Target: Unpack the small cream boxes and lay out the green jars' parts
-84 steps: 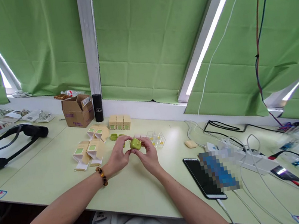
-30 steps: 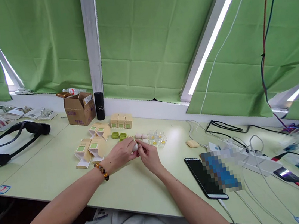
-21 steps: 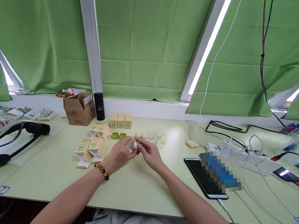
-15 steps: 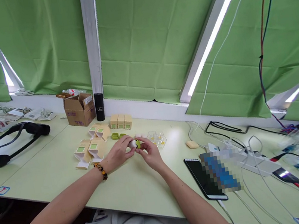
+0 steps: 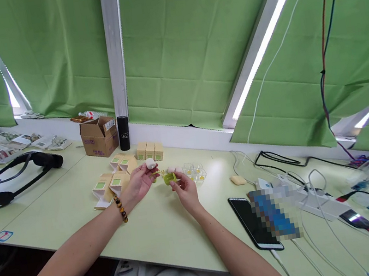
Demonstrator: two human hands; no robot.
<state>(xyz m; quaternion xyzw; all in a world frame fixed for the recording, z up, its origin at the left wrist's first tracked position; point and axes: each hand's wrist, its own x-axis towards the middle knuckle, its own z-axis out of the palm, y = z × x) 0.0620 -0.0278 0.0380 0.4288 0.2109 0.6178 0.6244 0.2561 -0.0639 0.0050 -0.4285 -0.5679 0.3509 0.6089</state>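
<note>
Drawn apart since earlier: white piece (image 5: 150,163), gripped by left fingers (image 5: 143,169), and green cup (image 5: 169,178), pinched by right fingers (image 5: 180,178).

Blk tumbler (image 5: 124,134) beside cardbd box (image 5: 95,140) (flaps open); phone (image 5: 248,221) w/ wht cable (image 5: 276,256).

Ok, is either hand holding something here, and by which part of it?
The left hand holds a white rounded piece low on its sides, at the fingertips; the right hand grips a hollow green piece by its right side.
</note>
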